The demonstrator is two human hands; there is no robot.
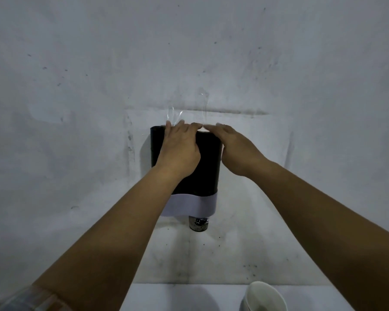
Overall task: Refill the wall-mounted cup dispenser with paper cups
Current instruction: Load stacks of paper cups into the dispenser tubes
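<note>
Black dispenser on a grey wall

The dispenser (208,162) is black with a pale lilac-grey band at its base; the cup (198,223) below shows a black-and-white print. The wall (76,75) is grey, dark-specked. The bowl-like cup (264,297) is white.

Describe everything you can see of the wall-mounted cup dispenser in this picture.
The cup dispenser is an upright dark, smooth-looking body fixed to a scuffed grey wall, with a pale band around its lower end. Below the band, the bottom of a printed paper cup pokes out. Both hands rest at its top edge: the left hand lies over the front upper part, and the right hand reaches over the top right corner. A slip of white shows between the fingertips; what it is cannot be told.
</note>
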